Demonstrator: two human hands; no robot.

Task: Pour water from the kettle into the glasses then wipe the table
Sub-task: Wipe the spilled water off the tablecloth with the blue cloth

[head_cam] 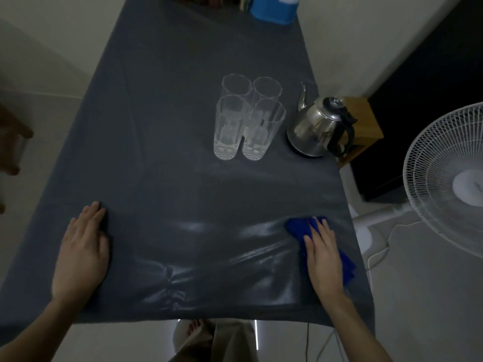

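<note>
Crumpled blue cloth [300, 228] at worktop [183, 61] front right, pressed under right hand [322, 257], fingers [323, 231] straight. Left hand [81, 249] flat on worktop, fingers extended. Behind: four clear ribbed glasses [248, 118] beside steel kettle [318, 126].

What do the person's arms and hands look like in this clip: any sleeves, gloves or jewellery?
The left hand and right hand are uncovered: no gloves, rings or watch visible. The forearms are uncovered too, with no sleeve in view up to the frame edge. Lower down, light khaki trousers show.
</note>
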